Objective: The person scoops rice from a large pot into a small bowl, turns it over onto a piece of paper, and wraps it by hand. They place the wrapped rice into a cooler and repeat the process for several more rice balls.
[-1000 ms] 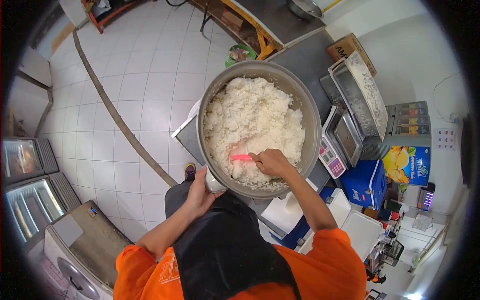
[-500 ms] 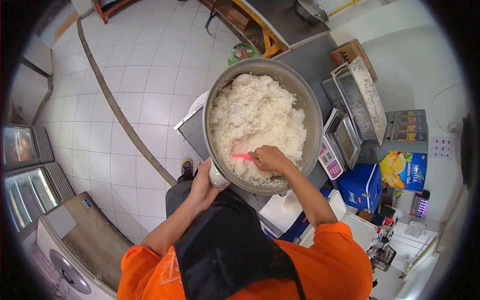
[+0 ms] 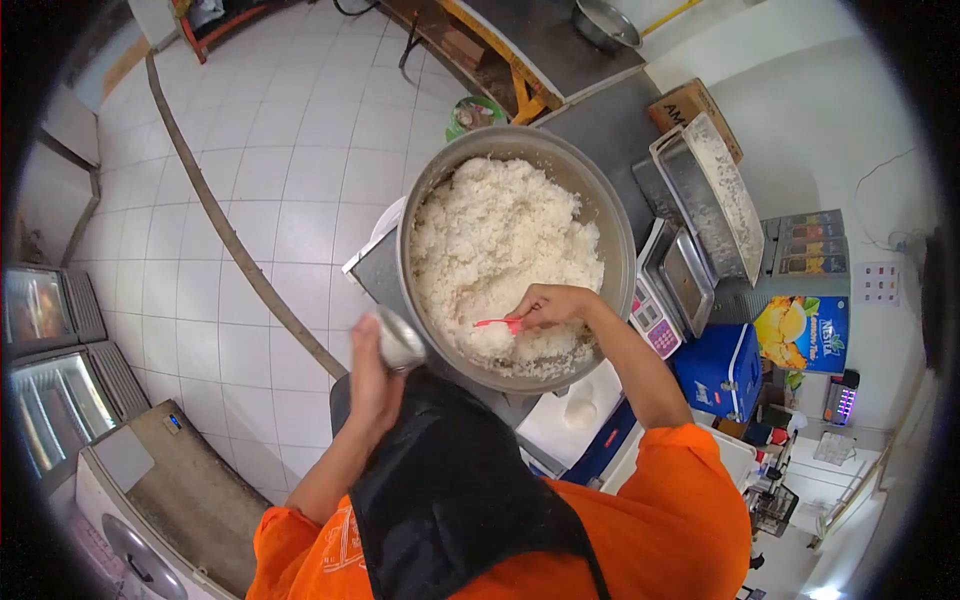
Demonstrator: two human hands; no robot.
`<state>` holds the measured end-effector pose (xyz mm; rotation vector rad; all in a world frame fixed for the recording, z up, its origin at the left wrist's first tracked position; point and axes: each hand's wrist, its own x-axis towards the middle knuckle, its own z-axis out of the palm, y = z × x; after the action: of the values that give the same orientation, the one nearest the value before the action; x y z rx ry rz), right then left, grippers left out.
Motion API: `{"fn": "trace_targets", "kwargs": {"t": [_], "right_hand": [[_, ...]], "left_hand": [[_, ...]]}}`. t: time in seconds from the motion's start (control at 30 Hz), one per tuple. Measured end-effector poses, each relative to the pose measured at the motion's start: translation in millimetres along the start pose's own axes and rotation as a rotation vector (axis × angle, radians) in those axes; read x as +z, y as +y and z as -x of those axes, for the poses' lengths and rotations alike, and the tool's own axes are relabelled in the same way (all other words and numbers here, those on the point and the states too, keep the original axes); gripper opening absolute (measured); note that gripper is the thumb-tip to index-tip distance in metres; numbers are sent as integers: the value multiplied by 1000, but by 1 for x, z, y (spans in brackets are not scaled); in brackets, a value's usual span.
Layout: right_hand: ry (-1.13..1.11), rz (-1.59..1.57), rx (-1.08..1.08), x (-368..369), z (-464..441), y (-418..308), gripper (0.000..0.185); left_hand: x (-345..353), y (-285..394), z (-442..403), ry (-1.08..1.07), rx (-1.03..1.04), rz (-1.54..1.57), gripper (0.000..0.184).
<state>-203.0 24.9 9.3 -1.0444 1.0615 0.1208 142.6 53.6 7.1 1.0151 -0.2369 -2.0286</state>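
Observation:
A large round metal pot [image 3: 622, 215] holds a heap of cooked white rice [image 3: 505, 225]. Over the near part of the rice, my right hand [image 3: 552, 306] is closed around a red-pink rice scoop [image 3: 496, 322]. A clump of rice lies at the scoop's blade; whether it rests on it is hard to tell. My left hand [image 3: 370, 380], slightly blurred, grips a small metal bowl [image 3: 402, 342] just outside the pot's near left rim. White shows on the bowl, but its contents are not clear.
Right of the pot stand a scale [image 3: 655, 318] with a metal tray [image 3: 685, 270], a rice-specked steel pan [image 3: 715, 195] and a blue cooler [image 3: 715, 375]. A white lidded box [image 3: 575, 415] is near my right elbow. Behind the pot, a green basin [image 3: 474, 116] sits lower down.
My left hand has drawn the bowl a little left, away from the pot's rim, and turned it. My right hand has raised the scoop slightly from the rice. The whole view has shifted slightly.

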Motion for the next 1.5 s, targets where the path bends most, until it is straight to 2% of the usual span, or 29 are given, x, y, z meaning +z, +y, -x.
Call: {"fn": "trace_targets", "kwargs": {"t": [0.07, 0.1, 0.17, 0.2, 0.23, 0.27, 0.33, 0.37, 0.43, 0.47, 0.57, 0.63, 0.77, 0.83, 0.97, 1.0, 1.03, 1.07, 1.13, 1.17, 1.23, 1.37, 1.47, 1.5], "right_hand": [[145, -70, 1, -6, 24, -13, 21], [147, -56, -2, -6, 36, -21, 21], [529, 159, -168, 3, 59, -38, 22], [536, 170, -179, 18, 67, -53, 22], [780, 255, -170, 40, 70, -70, 26], [1027, 334, -161, 61, 64, -79, 29], [1291, 799, 143, 104, 30, -72, 30], [1308, 788, 143, 117, 24, -70, 30], [1258, 901, 235, 132, 21, -66, 38], [1273, 891, 240, 129, 24, -62, 38], [1241, 949, 254, 130, 45, -50, 44], [1376, 836, 335, 134, 79, -74, 42], [1349, 659, 386, 126, 96, -61, 36], [1077, 704, 403, 111, 58, -14, 31], [912, 739, 262, 107, 7, 24, 26], [757, 700, 221, 100, 5, 25, 25], [604, 654, 183, 94, 2, 27, 23], [601, 649, 187, 78, 0, 32, 23], [215, 441, -16, 44, 0, 44, 19], [209, 445, -15, 36, -1, 48, 19], [59, 281, -64, 26, 0, 52, 21], [60, 161, 2, 6, 17, 42, 24], [118, 19, -9, 2, 60, -8, 26], [262, -9, -93, 3, 72, -14, 25]], "left_hand": [[37, 33, 20, 2, 61, 17, 39], [53, 39, 24, 12, 116, 28, 37], [69, 19, 7, -63, 116, 52, 34], [79, 3, -7, -91, 0, 27, 38], [90, -11, -22, -118, -115, 1, 43], [102, -21, -35, -128, -100, -5, 43], [122, -33, -61, -260, -276, 44, 41], [123, -34, -72, -271, -278, 29, 41], [122, -34, -90, -192, -495, 27, 40], [119, -36, -95, -183, -537, -58, 39], [112, -58, -104, -264, -548, -39, 41], [120, -45, -100, -293, -502, -31, 42], [117, -14, -96, -282, -393, 19, 44], [117, 1, -92, -268, -387, 37, 44], [115, 23, -78, -274, -327, 46, 45], [114, 29, -73, -296, -330, 67, 38], [113, 32, -68, -290, -338, 65, 38], [113, 35, -66, -292, -325, 86, 37], [107, 35, -65, -288, -316, 118, 36], [103, 34, -68, -297, -303, 143, 36], [96, 35, -69, -301, -286, 176, 36], [94, 38, -65, -243, -241, 144, 38], [101, 38, -60, -153, -188, 63, 43], [105, 35, -58, -111, -180, 30, 43]]}}
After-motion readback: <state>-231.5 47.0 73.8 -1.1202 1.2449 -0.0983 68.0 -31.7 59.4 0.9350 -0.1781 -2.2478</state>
